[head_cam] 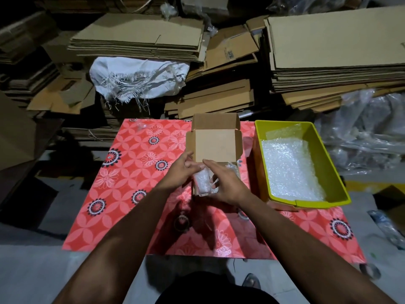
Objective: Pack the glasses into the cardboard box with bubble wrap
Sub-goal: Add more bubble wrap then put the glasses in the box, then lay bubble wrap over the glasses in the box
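Both arms fwd, L hand [183, 170] & R hand [223, 183] close together, fingers curled.

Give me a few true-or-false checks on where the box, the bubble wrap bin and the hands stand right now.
1. The cardboard box has its lid open. True.
2. The yellow-green bin stands left of the box. False: it stands right of it.
3. Bubble wrap lies in the bin. True.
4. Both hands hang idle off the table. False: the left hand and right hand are on a glass stuffed with bubble wrap, at the near side of the box.
5. The tablecloth is plain blue. False: it is red with flower patterns.
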Motion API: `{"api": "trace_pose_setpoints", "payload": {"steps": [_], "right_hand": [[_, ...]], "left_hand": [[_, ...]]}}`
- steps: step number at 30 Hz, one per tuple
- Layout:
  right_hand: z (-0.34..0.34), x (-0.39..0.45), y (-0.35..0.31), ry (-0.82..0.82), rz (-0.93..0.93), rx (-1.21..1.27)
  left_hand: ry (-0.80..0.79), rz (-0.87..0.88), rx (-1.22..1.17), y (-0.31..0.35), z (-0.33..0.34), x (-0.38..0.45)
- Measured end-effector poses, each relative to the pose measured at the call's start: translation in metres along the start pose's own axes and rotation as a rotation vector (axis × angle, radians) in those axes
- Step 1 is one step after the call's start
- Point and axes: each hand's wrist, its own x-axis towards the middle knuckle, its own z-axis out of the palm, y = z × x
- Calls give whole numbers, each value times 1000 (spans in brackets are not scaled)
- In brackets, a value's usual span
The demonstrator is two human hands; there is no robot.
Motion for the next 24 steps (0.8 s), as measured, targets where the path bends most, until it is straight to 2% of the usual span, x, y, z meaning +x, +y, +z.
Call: {"api": "trace_pose_setpoints", "payload": {"steps": [5, 9, 12, 15, 20, 24], "right_hand": [[-1, 9, 5, 50, 130, -98], [4, 22, 19, -20, 286, -174], [11, 28, 21, -82, 335, -143], [14, 35, 22, -92, 330, -135], [19, 46, 27, -123, 320, -146], [24, 51, 31, -195, 408, -216]], "left_hand": [[92, -68, -91, -8, -2, 5], [224, -207, 53, -22, -7, -4], [143, -338, -63, -41, -6, -7], [50, -352, -108, -44, 3, -8], [103, -360, -105, -50, 7, -5], [123, -356, -85, -50, 4, -7]]}}
